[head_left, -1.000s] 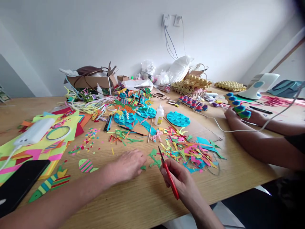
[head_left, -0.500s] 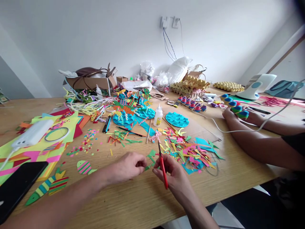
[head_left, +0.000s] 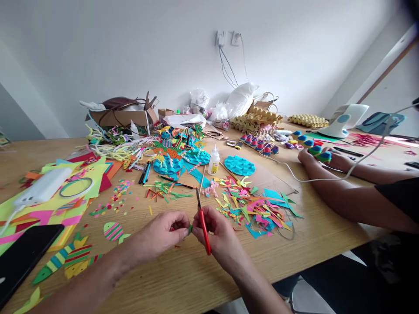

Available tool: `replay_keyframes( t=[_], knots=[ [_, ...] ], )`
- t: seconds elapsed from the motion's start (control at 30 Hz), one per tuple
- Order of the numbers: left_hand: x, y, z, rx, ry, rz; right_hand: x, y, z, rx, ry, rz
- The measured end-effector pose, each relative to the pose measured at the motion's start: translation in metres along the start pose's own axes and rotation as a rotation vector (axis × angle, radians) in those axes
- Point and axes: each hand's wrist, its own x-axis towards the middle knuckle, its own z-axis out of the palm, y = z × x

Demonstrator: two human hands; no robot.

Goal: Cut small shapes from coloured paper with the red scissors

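Note:
My left hand (head_left: pixel 162 233) is closed in a pinch on a small green paper scrap (head_left: pixel 190 228) just above the wooden table (head_left: pixel 196 274). My right hand (head_left: pixel 218 233) meets it at the fingertips and also touches the scrap. It grips red-handled scissors (head_left: pixel 203 222), blades shut and pointing up and away from me. A heap of coloured paper offcuts (head_left: pixel 255 209) lies just right of my hands.
A striped paper fish (head_left: pixel 113 230) and another striped fish (head_left: pixel 63 261) lie to the left, with a black phone (head_left: pixel 22 257) and a white power bank (head_left: pixel 42 187). Behind are a glue bottle (head_left: pixel 214 160), turquoise discs (head_left: pixel 240 165) and a cardboard box (head_left: pixel 119 117). Another person's hands (head_left: pixel 319 158) hold painted egg-carton pieces at right.
My left hand lifted the green scrap off the table and both hands drew together toward me. The scissors swung from lying slanted to nearly upright. The view shifted slightly left.

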Motion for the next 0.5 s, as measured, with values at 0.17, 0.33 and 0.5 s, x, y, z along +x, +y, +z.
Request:
replay_keyframes(
  t=[0.17,0.33,0.5],
  knots=[
    [-0.015,0.003,0.004,-0.012,0.087,0.055,0.003,-0.007,0.006,-0.017,0.002,-0.029],
    [-0.023,0.006,0.006,-0.175,0.241,0.041,-0.009,-0.008,0.009,-0.126,0.023,-0.099],
    [-0.029,0.009,0.01,-0.456,0.412,0.034,-0.026,0.002,0.013,-0.264,-0.026,-0.093]
  ],
)
